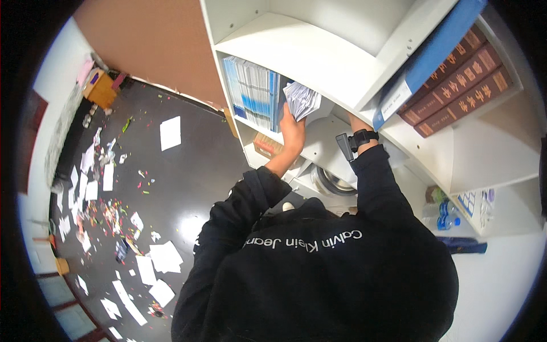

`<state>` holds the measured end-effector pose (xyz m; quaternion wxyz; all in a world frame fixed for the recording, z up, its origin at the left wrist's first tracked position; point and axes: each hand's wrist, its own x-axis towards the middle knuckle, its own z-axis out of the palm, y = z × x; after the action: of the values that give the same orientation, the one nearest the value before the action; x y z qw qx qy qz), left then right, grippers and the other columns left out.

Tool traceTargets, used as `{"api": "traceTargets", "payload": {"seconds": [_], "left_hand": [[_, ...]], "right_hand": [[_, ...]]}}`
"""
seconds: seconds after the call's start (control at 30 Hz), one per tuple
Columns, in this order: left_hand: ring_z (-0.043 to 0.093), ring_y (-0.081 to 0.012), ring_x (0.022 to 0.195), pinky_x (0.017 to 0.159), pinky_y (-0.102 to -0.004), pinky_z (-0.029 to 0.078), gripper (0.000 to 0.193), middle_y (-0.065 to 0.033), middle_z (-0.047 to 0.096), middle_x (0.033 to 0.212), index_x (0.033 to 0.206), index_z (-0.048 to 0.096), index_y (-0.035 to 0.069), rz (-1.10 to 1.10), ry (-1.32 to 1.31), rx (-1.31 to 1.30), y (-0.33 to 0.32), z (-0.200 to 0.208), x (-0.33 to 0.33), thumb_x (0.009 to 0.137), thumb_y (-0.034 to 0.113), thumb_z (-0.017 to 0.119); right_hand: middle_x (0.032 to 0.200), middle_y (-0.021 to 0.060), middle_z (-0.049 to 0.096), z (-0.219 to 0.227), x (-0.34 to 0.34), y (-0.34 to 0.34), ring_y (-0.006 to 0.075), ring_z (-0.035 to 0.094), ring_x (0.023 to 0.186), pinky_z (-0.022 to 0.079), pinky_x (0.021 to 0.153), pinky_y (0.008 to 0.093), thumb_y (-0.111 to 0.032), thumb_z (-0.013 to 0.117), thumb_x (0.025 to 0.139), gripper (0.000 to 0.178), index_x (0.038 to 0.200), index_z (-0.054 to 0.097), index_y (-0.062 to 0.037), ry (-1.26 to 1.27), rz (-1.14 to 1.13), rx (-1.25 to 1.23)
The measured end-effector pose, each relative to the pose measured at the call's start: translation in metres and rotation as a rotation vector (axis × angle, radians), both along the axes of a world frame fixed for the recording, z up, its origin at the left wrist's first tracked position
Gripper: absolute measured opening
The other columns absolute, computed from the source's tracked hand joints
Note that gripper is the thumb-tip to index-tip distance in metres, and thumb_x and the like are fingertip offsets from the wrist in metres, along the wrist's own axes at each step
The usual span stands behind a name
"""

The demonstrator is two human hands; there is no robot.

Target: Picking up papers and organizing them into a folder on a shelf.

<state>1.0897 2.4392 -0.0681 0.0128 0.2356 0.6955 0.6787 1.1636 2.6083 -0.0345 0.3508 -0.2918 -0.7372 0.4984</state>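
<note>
My left hand (292, 130) reaches into a white shelf compartment, its fingers closed round the edge of a fanned stack of white papers (302, 100). Just left of it stands a row of thin blue-and-white booklets (250, 91), upright and packed side by side. My right hand (359, 123) reaches in under the shelf board to the right of the papers. That board hides its fingers, so I cannot see whether it holds anything. A black strap with a grey device (346, 146) sits on my right wrist.
Thick brown books (461, 85) and a blue folder (433, 57) fill the right compartment. Lower down are a cardboard box (266, 145), a round metal-rimmed pot (333, 181) and water bottles (448, 215). Paper sheets (165, 257) and colourful scraps litter the dark floor at left.
</note>
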Motion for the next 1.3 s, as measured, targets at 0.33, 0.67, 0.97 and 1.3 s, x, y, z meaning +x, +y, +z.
{"api": "traceTargets", "payload": {"seconds": [0.33, 0.67, 0.97, 1.3], "left_hand": [[0.051, -0.0407, 0.086, 0.074, -0.0389, 0.041, 0.045, -0.0256, 0.053, 0.090, 0.102, 0.034, -0.001, -0.016, 0.008, -0.068, 0.016, -0.020, -0.030, 0.067, 0.006, 0.062], [0.044, -0.0413, 0.101, 0.085, -0.0397, 0.037, 0.065, -0.0303, 0.044, 0.105, 0.110, 0.028, -0.006, -0.169, -0.003, -0.282, 0.003, -0.112, -0.030, 0.061, 0.006, 0.068], [0.043, -0.0440, 0.098, 0.083, -0.0444, 0.038, 0.075, -0.0289, 0.043, 0.103, 0.114, 0.021, -0.003, -0.063, -0.112, -0.455, 0.021, -0.106, -0.033, 0.059, 0.010, 0.071], [0.053, -0.0424, 0.077, 0.067, -0.0449, 0.043, 0.040, -0.0287, 0.052, 0.086, 0.109, 0.028, -0.005, -0.182, -0.031, -0.631, -0.004, -0.102, -0.034, 0.071, -0.005, 0.042]], "right_hand": [[0.106, 0.0139, 0.053, -0.003, -0.015, 0.009, 0.0254, 0.051, 0.097, 0.040, 0.084, 0.0340, -0.017, 0.060, 0.072, 0.045, 0.111, 0.046, -0.0003, -0.092, 0.018, 0.131], [0.107, 0.0150, 0.052, -0.009, -0.042, 0.007, 0.0274, 0.050, 0.098, 0.040, 0.084, 0.0352, -0.021, 0.058, 0.073, 0.045, 0.112, 0.046, -0.0008, -0.158, 0.054, 0.201], [0.108, 0.0160, 0.052, -0.011, -0.052, 0.009, 0.0292, 0.050, 0.098, 0.040, 0.084, 0.0364, -0.025, 0.056, 0.074, 0.046, 0.112, 0.046, -0.0014, -0.207, 0.068, 0.266], [0.109, 0.0171, 0.051, -0.016, -0.068, 0.008, 0.0312, 0.049, 0.099, 0.040, 0.083, 0.0377, -0.030, 0.053, 0.075, 0.047, 0.113, 0.046, -0.0020, -0.268, 0.054, 0.341]]}}
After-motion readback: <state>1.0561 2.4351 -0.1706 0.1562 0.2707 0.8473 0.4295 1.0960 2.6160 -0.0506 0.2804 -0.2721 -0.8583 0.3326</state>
